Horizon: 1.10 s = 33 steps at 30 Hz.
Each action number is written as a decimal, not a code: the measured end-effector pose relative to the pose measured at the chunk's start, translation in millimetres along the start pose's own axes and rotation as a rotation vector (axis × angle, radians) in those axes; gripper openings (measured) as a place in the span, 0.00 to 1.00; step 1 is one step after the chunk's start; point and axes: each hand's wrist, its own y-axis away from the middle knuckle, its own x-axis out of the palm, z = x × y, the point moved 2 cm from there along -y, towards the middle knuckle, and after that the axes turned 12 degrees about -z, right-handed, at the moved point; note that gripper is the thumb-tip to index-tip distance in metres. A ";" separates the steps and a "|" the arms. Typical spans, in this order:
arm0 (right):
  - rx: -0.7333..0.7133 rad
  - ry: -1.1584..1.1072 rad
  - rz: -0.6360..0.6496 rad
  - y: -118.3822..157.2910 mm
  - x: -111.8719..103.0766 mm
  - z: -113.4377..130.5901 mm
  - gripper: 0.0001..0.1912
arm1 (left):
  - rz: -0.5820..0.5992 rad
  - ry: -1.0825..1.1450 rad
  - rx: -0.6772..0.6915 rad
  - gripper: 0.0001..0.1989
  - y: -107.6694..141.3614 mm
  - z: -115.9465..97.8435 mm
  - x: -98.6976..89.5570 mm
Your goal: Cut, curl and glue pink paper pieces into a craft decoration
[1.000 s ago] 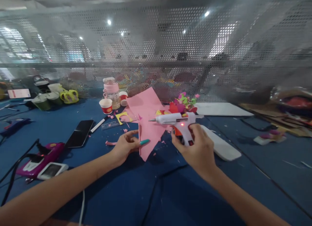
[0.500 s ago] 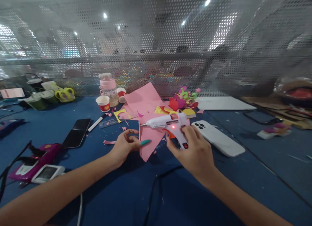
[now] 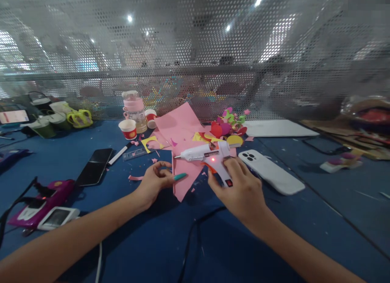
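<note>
My right hand [image 3: 240, 181] is closed around the handle of a white glue gun [image 3: 198, 153], whose red light glows and whose trigger is orange. Its metal tip points left and lies over the left edge of a folded pink paper [image 3: 184, 173]. My left hand [image 3: 158, 179] pinches that edge between thumb and fingers, just below the tip. Behind the glue gun lies another sheet of pink paper [image 3: 179, 120]. A yellow paper with a cut-out hole [image 3: 151, 144] lies left of it, and colourful paper cut-outs [image 3: 227, 124] are heaped on its right.
A white phone [image 3: 271, 172] lies right of my right hand; a black phone [image 3: 95, 167] and a marker [image 3: 119, 153] lie left. Paper cups [image 3: 128, 129] and a bottle [image 3: 135, 112] stand behind. A purple power strip [image 3: 45, 201] sits at left; a black cable [image 3: 190, 234] crosses the front.
The view has shifted very slightly. Both hands, the glue gun and the pink paper keep nearly the same arrangement.
</note>
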 end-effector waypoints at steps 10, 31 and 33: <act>-0.048 -0.021 0.015 -1.0 -2.3 0.7 0.04 | 0.005 0.051 -0.005 0.19 -3.9 3.0 -4.5; -0.043 -0.017 0.008 -2.0 -1.0 0.3 0.03 | 0.039 0.060 -0.038 0.19 -1.3 1.6 -2.9; -0.058 -0.023 0.016 -1.8 -2.0 0.8 0.04 | 0.026 0.081 -0.041 0.19 -2.4 1.9 -4.1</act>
